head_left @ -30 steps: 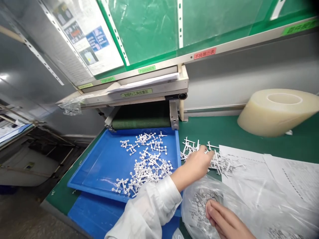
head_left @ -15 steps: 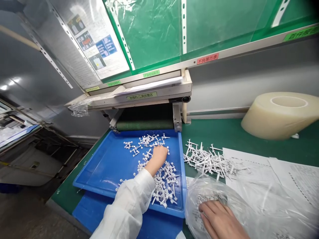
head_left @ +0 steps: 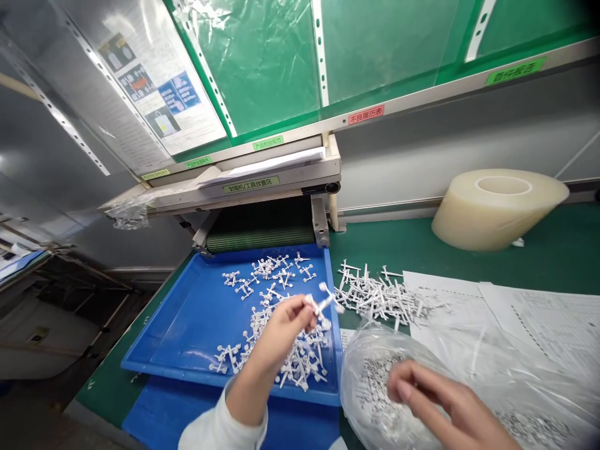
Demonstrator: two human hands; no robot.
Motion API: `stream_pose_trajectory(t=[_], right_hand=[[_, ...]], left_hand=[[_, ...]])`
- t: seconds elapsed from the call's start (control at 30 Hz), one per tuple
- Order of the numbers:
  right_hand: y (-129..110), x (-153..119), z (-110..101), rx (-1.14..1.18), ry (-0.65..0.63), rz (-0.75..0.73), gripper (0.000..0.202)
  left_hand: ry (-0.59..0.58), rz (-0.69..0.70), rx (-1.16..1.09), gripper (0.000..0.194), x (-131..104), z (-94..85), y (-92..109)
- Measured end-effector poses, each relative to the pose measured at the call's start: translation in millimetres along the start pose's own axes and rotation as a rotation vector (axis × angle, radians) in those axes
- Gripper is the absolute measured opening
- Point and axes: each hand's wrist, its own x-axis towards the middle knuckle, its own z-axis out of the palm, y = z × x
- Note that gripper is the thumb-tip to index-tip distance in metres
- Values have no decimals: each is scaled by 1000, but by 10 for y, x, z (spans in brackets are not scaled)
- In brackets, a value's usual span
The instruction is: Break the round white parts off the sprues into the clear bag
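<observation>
My left hand point(head_left: 285, 328) is closed, pinching a small white branched plastic piece point(head_left: 324, 305) with round ends, held up above the right side of the blue tray point(head_left: 178, 325). Many similar white pieces point(head_left: 297, 362) lie in the tray, most of them toward its right half. Over a clear plastic bag point(head_left: 351, 375) of small grey parts point(head_left: 377, 381), my right hand point(head_left: 435, 394) has its thumb and fingers drawn together in a pinch. Whatever sits between those fingertips is too small or hidden to make out.
A pile of thin white plastic sticks point(head_left: 379, 294) lies right of the tray, partly on printed sheets point(head_left: 515, 312). Behind stand a large roll of clear tape point(head_left: 450, 212) and a conveyor end point(head_left: 262, 237) under a shelf point(head_left: 290, 178).
My left hand has risen from the pile in the tray, moving toward me with a white piece in its fingers. My right hand has lifted off the bag's contents and its fingers have pinched.
</observation>
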Motion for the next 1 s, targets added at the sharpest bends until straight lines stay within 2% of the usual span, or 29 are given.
stream_pose_trajectory(t=[0.1,0.17,0.23,0.3,0.4,0.47,0.57,0.7,0.8,1.0], right_hand=[[-252,76,-100,305,62,21,34],[-364,119,-123,396,7,21,36],[-412,144,-115,404,-59,29,37],[-405,148,-88,389,-55,50,40],[-361,119,-46,403,-5,77,41],[-349,80,-34,425,-20,94,39],[-362,12,-49,473,-45,95,36],[-365,-61,-93,453,-79,99,38],[-361,-85,-96,400,-153,134,46],[-363,-53,-67,338,-153,156,49]], left_hand=[[-135,2,-341,41,-322,323,113],[-234,-74,-676,39,-447,499,135],[-272,-109,-820,33,-511,607,143],[-188,19,-661,32,-536,658,163],[41,317,-366,36,-542,698,217],[141,410,-337,30,-542,726,250],[192,463,-371,25,-549,756,276],[191,506,-334,28,-569,747,297],[199,493,-349,27,-578,733,306],[197,457,-398,24,-599,774,247]])
